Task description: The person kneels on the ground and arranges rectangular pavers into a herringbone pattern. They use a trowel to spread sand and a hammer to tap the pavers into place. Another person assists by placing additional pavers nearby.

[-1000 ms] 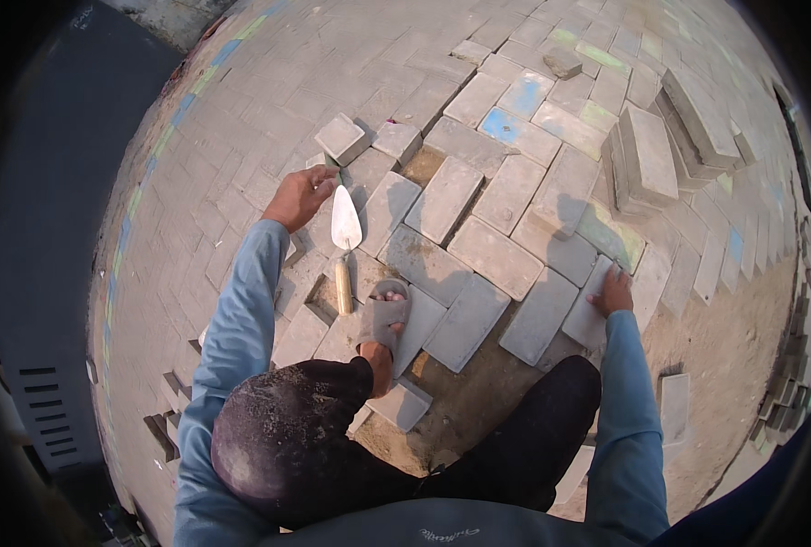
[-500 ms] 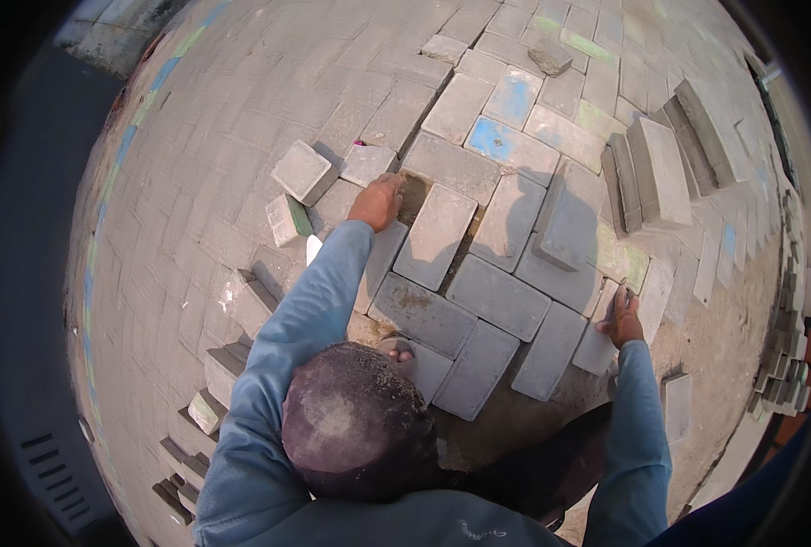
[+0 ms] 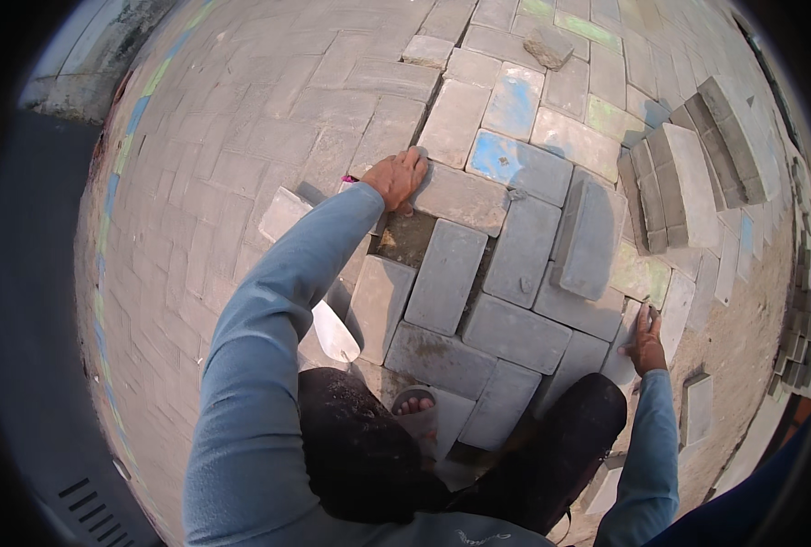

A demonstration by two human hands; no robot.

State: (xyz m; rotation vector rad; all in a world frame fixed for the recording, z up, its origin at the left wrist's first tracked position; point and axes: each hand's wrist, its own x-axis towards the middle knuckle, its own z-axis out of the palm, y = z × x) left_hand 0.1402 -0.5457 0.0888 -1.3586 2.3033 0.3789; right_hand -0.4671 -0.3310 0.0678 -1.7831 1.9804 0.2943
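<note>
Your left hand touches a far paver, can't tell if gripping; right hand rests spread at right.

Paving blocks are grey, in herringbone pattern. Blue paint marks some, pale green paint others. Blue and yellow-green stripe lines the pavement left edge. Sleeves: light blue; trousers: purplish black; trowel blade: whitish.

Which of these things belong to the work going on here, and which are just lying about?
Part of the work, it seems: left hand, by the sandy gap; right hand, at a paver; trowel; stacked pavers; loose paver lying on others.

Apparently just lying about: rough stone chunk; pink scrap near the left hand.
</note>
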